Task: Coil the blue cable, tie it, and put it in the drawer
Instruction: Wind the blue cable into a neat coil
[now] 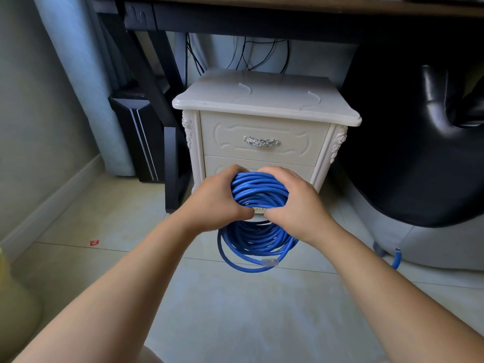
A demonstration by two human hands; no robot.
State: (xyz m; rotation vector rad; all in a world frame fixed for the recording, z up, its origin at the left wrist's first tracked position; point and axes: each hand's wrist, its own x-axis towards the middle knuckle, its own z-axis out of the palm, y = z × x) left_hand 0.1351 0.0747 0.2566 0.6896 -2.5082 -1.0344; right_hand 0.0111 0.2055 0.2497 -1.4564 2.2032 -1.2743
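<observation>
Head view, blue cable: wound into a many-turn coil and held in the air at the middle of the view. Its lower loops hang slack toward 6 o'clock.
Left hand: fingers curled round the coil's top from 9 o'clock, gripping the bundle.
Right hand: gripping the same bundle from 3 o'clock, with its thumb close to the left thumb.
Pale strip: lies between the thumbs. It is probably the tie, but is too hidden to be sure.
Plug: clear connector on the lowest loop, at 6 o'clock.
Top drawer: at 12 o'clock from the coil, closed, and no hand is on its handle.
Step, judged: cinching the tie.
Doing it well: keep the strands squeezed flat together, wrap the tie tightly across all turns, and gather the sagging outer loop first.
</observation>
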